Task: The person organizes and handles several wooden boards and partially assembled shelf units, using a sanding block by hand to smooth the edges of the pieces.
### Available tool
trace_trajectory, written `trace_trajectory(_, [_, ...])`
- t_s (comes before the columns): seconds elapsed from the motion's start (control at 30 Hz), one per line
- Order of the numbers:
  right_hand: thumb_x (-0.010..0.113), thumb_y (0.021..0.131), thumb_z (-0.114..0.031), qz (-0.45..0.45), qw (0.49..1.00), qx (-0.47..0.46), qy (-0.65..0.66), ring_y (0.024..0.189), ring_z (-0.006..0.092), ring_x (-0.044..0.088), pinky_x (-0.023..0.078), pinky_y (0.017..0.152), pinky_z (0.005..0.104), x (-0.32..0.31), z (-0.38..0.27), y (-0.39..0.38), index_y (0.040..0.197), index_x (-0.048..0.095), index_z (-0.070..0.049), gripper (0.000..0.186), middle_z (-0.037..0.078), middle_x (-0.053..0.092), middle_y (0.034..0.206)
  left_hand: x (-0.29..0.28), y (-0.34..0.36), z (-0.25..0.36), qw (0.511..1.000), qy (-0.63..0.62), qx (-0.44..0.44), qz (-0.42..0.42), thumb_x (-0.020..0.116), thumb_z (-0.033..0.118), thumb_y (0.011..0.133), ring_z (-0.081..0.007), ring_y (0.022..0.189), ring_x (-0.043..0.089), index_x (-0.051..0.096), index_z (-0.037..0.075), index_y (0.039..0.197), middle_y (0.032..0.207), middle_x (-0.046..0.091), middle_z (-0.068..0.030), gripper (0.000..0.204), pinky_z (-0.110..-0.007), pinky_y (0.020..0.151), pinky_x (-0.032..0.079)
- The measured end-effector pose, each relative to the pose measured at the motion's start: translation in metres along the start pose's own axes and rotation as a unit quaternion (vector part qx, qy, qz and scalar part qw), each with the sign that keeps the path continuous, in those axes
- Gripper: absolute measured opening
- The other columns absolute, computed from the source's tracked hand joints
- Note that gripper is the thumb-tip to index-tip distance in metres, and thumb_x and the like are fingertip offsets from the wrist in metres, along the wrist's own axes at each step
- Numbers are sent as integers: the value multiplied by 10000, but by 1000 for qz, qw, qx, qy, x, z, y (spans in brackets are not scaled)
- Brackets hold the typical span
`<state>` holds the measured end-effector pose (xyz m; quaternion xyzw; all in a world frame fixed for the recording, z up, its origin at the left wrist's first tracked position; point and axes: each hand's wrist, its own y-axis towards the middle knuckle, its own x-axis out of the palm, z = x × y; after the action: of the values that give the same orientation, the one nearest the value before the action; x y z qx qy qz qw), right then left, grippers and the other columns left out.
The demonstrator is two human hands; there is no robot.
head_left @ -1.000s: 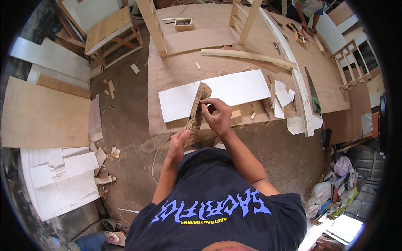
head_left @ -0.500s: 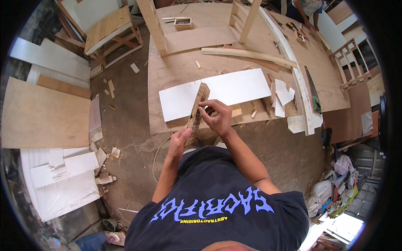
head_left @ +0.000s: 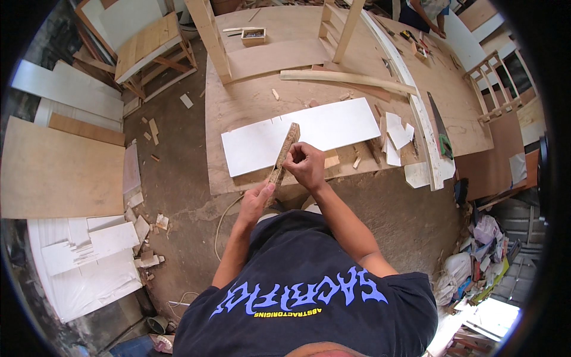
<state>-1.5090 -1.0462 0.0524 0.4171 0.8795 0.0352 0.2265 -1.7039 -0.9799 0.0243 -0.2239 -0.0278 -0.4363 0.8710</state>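
My left hand [head_left: 257,199] is closed around the lower end of a narrow strip of wood [head_left: 286,146] with a rough, speckled brown face. The strip tilts up and away from me, over the near edge of a white board [head_left: 345,122] on the worktable. Against the strip's right side, my right hand [head_left: 306,166] is closed in a pinch, thumb and forefinger together. Whatever lies between those fingertips is too small or hidden to make out.
The plywood worktable [head_left: 250,101] carries a long curved wooden piece [head_left: 351,79], a green-handled handsaw [head_left: 441,131], a small wooden box [head_left: 254,37] and white scraps [head_left: 397,131]. Stacked panels [head_left: 65,166] stand at left. Another person's hand [head_left: 439,27] shows at the far right.
My right hand has drawn its fingers tighter and shifted slightly down along the strip. My left hand keeps its hold. The whole view has shifted a little.
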Motion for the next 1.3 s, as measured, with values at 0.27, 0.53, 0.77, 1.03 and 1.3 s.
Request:
trace_trajectory(0.27, [728,731,-60,-6,999,14,42,581,62,599,511,557,245,7,17,-7,790,677,3,101,43,641,624,9,-11,5,993,-97,-67,13,560,347,1038,-155,962,662,627,-6,1307,1137,685,-64,448,-301,795,562])
trace_trajectory(0.53, [725,735,-47,0,999,-9,31,579,61,595,502,557,233,8,28,-13,800,671,3,98,37,638,627,10,-17,7,960,-276,-53,-8,488,400,1056,-219,1024,683,606,-34,1289,1155,690,-121,507,-399,842,593])
trace_trajectory(0.77, [694,863,-3,22,996,27,85,716,91,677,536,645,239,-3,24,-7,963,715,-13,103,54,720,861,-16,-8,31,982,-183,32,30,434,410,1059,-301,1127,661,495,-34,1386,1259,639,-178,554,-506,913,581])
trace_trajectory(1.03, [794,856,-105,-42,996,-73,31,733,130,727,572,655,261,2,-30,18,987,757,-24,159,100,752,872,-2,-1,24,988,-154,-3,1,469,401,1047,-278,1087,674,528,-37,1349,1222,651,-165,536,-475,900,584])
trace_trajectory(1.3, [792,853,-109,-32,999,-28,33,684,116,717,566,630,248,8,-23,16,917,778,-6,122,89,759,798,3,7,17,991,-134,9,26,557,294,1043,-126,1027,646,568,-31,1388,1223,669,-55,474,-296,863,547])
